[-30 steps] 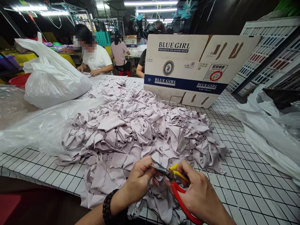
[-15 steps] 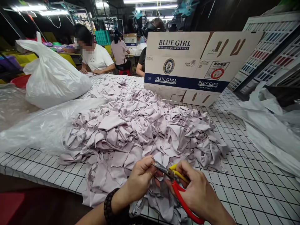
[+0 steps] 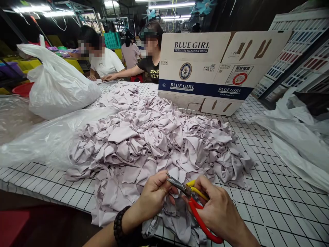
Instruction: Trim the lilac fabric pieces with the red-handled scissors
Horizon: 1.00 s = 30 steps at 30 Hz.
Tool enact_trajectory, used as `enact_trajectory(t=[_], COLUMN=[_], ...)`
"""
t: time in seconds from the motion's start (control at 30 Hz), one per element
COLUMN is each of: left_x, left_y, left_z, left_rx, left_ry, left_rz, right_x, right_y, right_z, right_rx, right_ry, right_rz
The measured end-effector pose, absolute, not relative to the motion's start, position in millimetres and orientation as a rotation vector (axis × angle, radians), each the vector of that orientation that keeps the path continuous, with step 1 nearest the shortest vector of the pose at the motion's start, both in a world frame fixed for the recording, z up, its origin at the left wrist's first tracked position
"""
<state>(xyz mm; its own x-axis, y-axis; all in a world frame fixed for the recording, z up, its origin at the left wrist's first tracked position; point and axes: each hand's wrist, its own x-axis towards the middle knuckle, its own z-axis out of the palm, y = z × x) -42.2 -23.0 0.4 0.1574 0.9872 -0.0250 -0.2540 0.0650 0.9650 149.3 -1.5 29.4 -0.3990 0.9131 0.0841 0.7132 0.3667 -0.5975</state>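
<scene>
Head view. Risk: the snips [image 3: 181, 187] have their blade tip right against the left hand [image 3: 154, 195]. A hasty squeeze could nick a fingertip or cut into the cloth.

Left hand: fingers pinched together on a lilac fabric piece [image 3: 177, 214] hanging below it.

Right hand [image 3: 218, 212]: clamped round the snips' red and yellow handles.

The fabric pile [image 3: 154, 140] lies just beyond both hands.

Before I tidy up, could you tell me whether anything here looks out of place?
The heap of pale lilac fabric pieces sprawls loose over the white gridded table and hangs past its near edge, beneath the left hand and the red-and-yellow-handled snips in the right hand.
</scene>
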Motion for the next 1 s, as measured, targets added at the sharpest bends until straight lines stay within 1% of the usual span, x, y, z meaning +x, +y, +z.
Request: enact_trajectory(t=[0.2,0.53,0.63,0.7,0.77,0.83,0.9,1.0], left_x=[-41.2,-43.9,-43.1,-44.3,-49.2,-59.2,-73.5,-96.1], left_y=[-22.7,-21.9,-20.2,-19.5,-21.2,-26.7,-36.2,-53.8], left_z=[8.3,9.8,11.1,12.4,13.7,14.9,16.5,19.5], left_rx=[1.046,1.052,1.058,1.075,1.087,1.125,1.207,1.321], left_ry=[0.939,0.925,0.925,0.934,0.947,0.996,1.091,1.254], left_rz=[1.158,1.134,1.127,1.143,1.153,1.154,1.157,1.116], right_x=[151.5,151.3,150.3,155.3,165.9,179.5,190.5,191.5], right_y=[-1.1,0.6,3.4,6.5,9.7,11.6,11.5,9.1], right_z=[28.2,26.7,21.6,16.1,9.9,3.9,-1.9,-10.5], right_rx=[-1.410,-1.373,-1.374,-1.365,-1.342,-1.348,-1.402,-1.448], right_ry=[-2.216,-2.158,-1.985,-1.737,-1.474,-1.338,-1.318,-1.297], right_rz=[0.809,0.895,1.086,1.263,1.367,1.401,1.394,1.308])
